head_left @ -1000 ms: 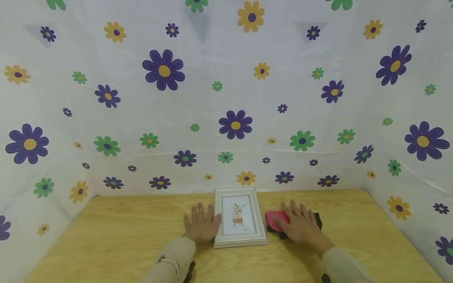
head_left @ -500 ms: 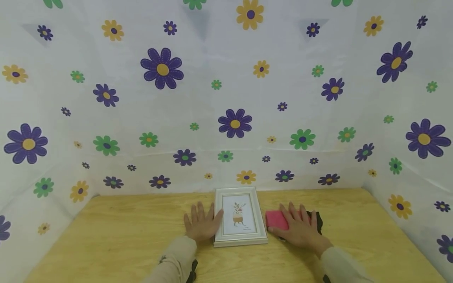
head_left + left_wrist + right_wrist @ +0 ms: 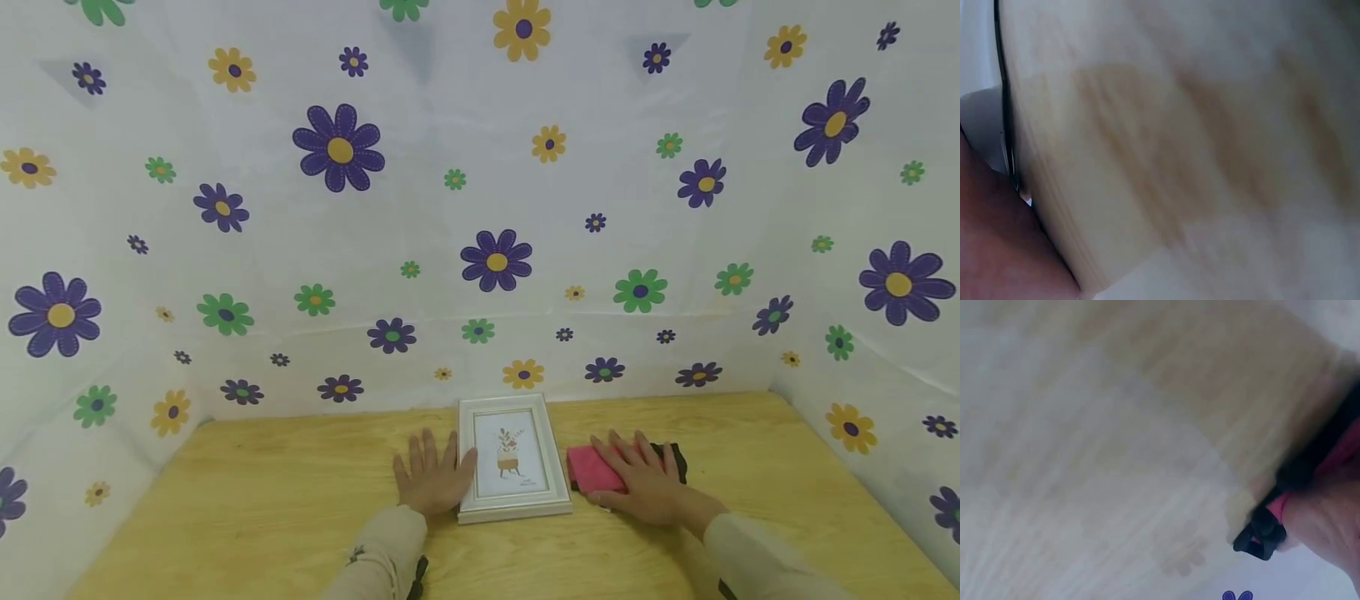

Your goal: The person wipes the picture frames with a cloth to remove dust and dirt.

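A white picture frame (image 3: 514, 458) with a plant drawing lies on the wooden table, picture side up. Against its left edge lies my left hand (image 3: 437, 480), fingers spread flat and thumb over the border. On the other side, my right hand (image 3: 649, 485) rests with extended fingers on a pink folded cloth-like thing (image 3: 597, 468) that has black parts showing under and behind the hand. Its exact kind is hidden. The right wrist view shows black trim (image 3: 1264, 525) along the pink material beside the hand. In the left wrist view only part of the hand (image 3: 997, 231) shows, next to the frame's side.
The wooden table (image 3: 277, 508) ends at a white curtain (image 3: 420, 217) printed with purple, yellow and green flowers. That curtain encloses the back and both sides. Light sleeves cover both forearms.
My right hand has shifted over the pink thing, now lying farther right, leaving more of its left part visible. The left hand stays beside the frame. The head view has tilted slightly.
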Action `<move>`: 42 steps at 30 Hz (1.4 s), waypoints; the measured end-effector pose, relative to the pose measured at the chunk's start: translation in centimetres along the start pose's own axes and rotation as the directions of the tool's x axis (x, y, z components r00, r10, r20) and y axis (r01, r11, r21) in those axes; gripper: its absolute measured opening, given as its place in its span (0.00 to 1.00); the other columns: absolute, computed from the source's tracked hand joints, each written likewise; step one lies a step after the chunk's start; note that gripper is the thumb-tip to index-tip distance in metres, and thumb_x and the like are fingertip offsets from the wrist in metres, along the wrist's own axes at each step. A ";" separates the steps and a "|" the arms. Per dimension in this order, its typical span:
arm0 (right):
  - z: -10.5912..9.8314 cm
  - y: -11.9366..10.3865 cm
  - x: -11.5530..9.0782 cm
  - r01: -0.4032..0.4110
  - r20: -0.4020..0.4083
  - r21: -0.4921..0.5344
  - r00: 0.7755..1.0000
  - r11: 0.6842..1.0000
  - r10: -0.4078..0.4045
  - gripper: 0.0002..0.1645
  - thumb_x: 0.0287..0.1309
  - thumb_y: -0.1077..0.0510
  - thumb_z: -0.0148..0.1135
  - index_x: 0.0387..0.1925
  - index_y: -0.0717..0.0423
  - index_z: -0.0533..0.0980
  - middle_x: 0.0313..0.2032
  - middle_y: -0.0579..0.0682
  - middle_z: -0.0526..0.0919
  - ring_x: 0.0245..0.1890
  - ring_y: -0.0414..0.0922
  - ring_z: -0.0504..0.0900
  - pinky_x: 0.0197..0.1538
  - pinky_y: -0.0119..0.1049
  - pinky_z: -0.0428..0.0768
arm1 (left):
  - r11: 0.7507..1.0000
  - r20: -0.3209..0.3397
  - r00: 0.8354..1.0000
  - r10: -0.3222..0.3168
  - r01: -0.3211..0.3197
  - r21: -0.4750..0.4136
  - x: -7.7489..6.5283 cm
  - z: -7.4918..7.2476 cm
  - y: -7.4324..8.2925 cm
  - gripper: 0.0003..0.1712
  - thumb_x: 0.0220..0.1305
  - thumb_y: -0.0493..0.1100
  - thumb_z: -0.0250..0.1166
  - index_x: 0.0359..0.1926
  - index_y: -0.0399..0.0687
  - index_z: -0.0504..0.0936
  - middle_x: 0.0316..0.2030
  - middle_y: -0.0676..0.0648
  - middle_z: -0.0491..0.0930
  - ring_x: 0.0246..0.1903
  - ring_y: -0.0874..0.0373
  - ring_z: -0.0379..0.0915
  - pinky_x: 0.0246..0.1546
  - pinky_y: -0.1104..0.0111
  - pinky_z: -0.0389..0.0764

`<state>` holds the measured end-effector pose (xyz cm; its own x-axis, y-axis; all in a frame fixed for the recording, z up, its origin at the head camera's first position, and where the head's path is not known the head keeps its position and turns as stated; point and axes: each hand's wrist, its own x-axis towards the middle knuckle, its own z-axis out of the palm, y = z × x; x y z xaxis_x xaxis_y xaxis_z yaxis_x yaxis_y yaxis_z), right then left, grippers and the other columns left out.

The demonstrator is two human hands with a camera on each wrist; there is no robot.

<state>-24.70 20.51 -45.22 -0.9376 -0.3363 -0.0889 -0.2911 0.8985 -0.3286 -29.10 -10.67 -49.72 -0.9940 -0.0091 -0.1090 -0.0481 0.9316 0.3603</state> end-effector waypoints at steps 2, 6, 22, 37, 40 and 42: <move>0.2 -0.2 0.1 0.011 -0.030 -0.019 0.999 1.000 -0.012 0.45 0.51 0.27 0.43 0.66 0.43 0.52 0.66 0.54 0.49 0.63 0.62 0.40 0.55 0.64 0.31 | 1.000 -0.004 1.000 -0.004 0.004 0.003 -0.1 -0.1 -0.2 0.43 0.55 0.74 0.21 0.68 0.62 0.44 0.67 0.42 0.29 0.63 0.44 0.16 0.51 0.47 0.13; 0.7 -0.7 0.3 -0.004 -0.073 -0.057 0.997 0.998 0.000 0.41 0.53 0.29 0.40 0.65 0.40 0.54 0.65 0.51 0.53 0.63 0.61 0.44 0.55 0.65 0.33 | 1.000 0.001 1.000 -0.007 0.007 0.007 0.1 -0.3 -0.5 0.43 0.55 0.74 0.20 0.68 0.62 0.43 0.67 0.42 0.28 0.63 0.44 0.16 0.51 0.47 0.13; 0.7 -1.5 1.3 0.008 -0.149 -0.025 0.989 1.000 -0.012 0.31 0.59 0.38 0.44 0.62 0.41 0.61 0.62 0.47 0.62 0.62 0.63 0.49 0.53 0.68 0.35 | 0.999 -0.013 1.000 0.003 -0.002 0.037 -0.7 -2.0 -0.4 0.38 0.62 0.66 0.24 0.68 0.56 0.46 0.67 0.40 0.32 0.64 0.43 0.19 0.53 0.46 0.17; -0.8 -1.7 4.1 0.033 -0.323 0.063 0.946 0.997 -0.011 0.31 0.60 0.43 0.48 0.63 0.43 0.58 0.58 0.54 0.67 0.60 0.65 0.53 0.54 0.67 0.45 | 0.998 -0.048 0.999 0.020 -0.016 0.068 -1.3 -1.3 0.2 0.35 0.64 0.63 0.24 0.68 0.56 0.46 0.67 0.40 0.35 0.64 0.43 0.23 0.55 0.46 0.21; -1.9 -3.0 5.7 0.097 -0.387 0.024 0.919 0.995 -0.080 0.32 0.59 0.46 0.51 0.64 0.44 0.57 0.62 0.52 0.62 0.62 0.62 0.50 0.56 0.66 0.44 | 0.995 -0.055 0.998 0.017 -0.011 0.099 -1.3 -0.9 0.4 0.35 0.64 0.63 0.24 0.68 0.57 0.46 0.67 0.40 0.35 0.64 0.44 0.23 0.55 0.46 0.21; -2.4 -4.0 6.7 0.134 -0.407 -0.010 0.905 0.991 -0.126 0.33 0.58 0.47 0.53 0.64 0.43 0.57 0.63 0.50 0.60 0.63 0.60 0.48 0.57 0.64 0.41 | 0.995 -0.072 0.997 0.026 -0.019 0.094 -1.4 -0.7 0.5 0.34 0.64 0.63 0.25 0.68 0.57 0.47 0.67 0.40 0.36 0.64 0.43 0.24 0.56 0.46 0.22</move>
<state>-30.32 15.34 -42.22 -0.8889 -0.3025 0.3441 -0.4157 0.8484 -0.3279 -27.79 -10.40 -48.72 -0.9994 -0.0114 -0.0323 -0.0198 0.9616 0.2736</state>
